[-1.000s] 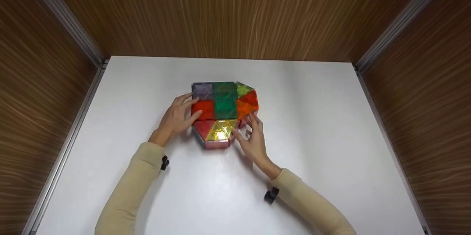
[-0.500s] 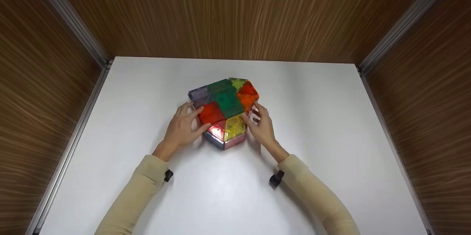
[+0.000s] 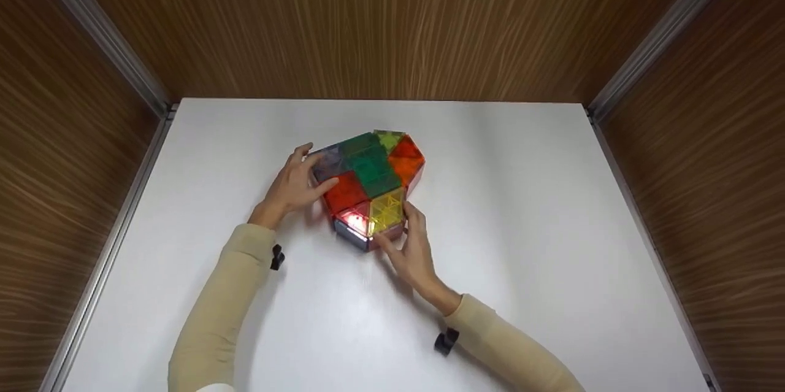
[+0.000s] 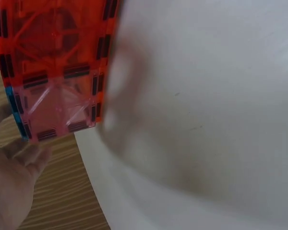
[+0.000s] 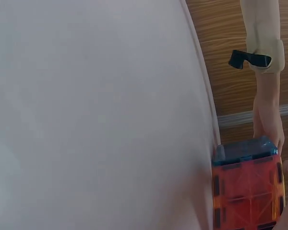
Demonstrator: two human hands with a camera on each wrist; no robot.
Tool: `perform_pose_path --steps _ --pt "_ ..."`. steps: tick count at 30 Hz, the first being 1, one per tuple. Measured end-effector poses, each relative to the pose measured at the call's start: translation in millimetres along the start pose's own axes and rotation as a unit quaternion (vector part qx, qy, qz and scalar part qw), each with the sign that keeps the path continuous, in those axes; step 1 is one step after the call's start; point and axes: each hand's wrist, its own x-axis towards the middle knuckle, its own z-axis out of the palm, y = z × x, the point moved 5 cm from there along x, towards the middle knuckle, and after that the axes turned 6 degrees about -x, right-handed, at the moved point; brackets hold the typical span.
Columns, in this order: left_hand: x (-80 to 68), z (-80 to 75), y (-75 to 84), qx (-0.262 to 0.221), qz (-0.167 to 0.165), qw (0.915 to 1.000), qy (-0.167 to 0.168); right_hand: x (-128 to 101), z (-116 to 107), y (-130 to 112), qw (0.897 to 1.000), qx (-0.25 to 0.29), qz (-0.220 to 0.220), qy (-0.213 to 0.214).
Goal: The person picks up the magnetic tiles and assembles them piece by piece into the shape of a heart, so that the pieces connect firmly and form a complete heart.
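A low block of translucent magnetic tiles lies on the white table, with purple, green, red, orange and yellow pieces on top. My left hand holds its left side, the thumb over the red tile and a finger by the purple corner. At the near right corner, my right hand grips the block with the thumb at the front wall and fingers along the right side by the yellow tiles. Pink and red wall tiles show beside the left fingers in the left wrist view.
The white table extends around the block. Wood-grain panels rise at the back and both sides, with metal rails at the corners. Each sleeved wrist carries a small black camera mount.
The tile block has turned counterclockwise. My right hand has shifted toward its near corner, while my left hand has stayed at the left side.
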Motion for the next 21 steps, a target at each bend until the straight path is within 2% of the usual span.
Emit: perform_pose_path --steps 4,9,16,21 --pt "0.4 1.9 -0.6 -0.004 -0.004 1.0 -0.004 3.2 -1.7 4.7 1.0 0.009 0.002 0.002" --pt "-8.9 7.7 1.4 0.005 -0.008 0.9999 0.014 7.2 -9.5 15.3 1.0 0.02 0.0 -0.008" --pt "-35.4 18.5 9.0 0.014 0.004 0.9979 0.063 18.3 -24.1 35.8 0.999 0.046 0.001 0.003" --pt "-60.1 28.5 21.0 0.005 0.013 0.9944 0.105 39.1 -40.0 54.2 0.997 0.063 0.034 0.01"
